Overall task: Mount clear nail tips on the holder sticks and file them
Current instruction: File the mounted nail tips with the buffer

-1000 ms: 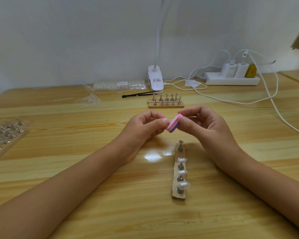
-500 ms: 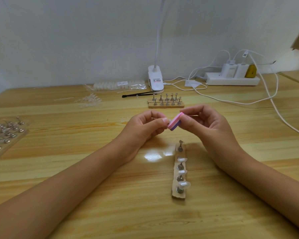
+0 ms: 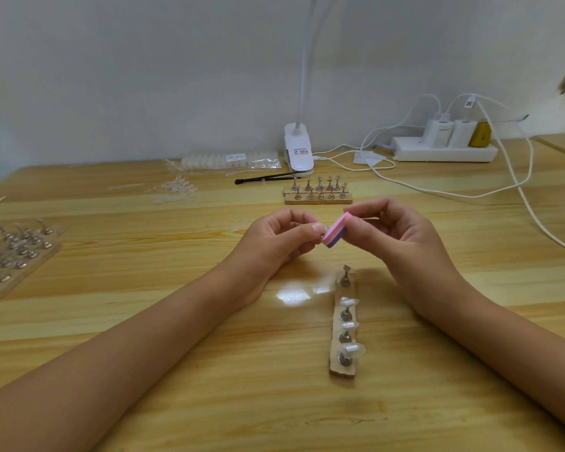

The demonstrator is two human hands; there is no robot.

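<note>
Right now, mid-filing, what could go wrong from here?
1. The left hand pinches a small clear piece, barely visible, against the pink-and-purple file block in the right hand; it could slip out.
2. That hand's wrist is close beside the brown strip of metal holder sticks carrying three clear nail tips; shifting it might knock them.

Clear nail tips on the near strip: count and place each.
3, on the holder strip: one clear tip tops the nearest stick, one the second, one the third; the farthest stick is bare. The left hand, at the nail file, may hide another.
</note>
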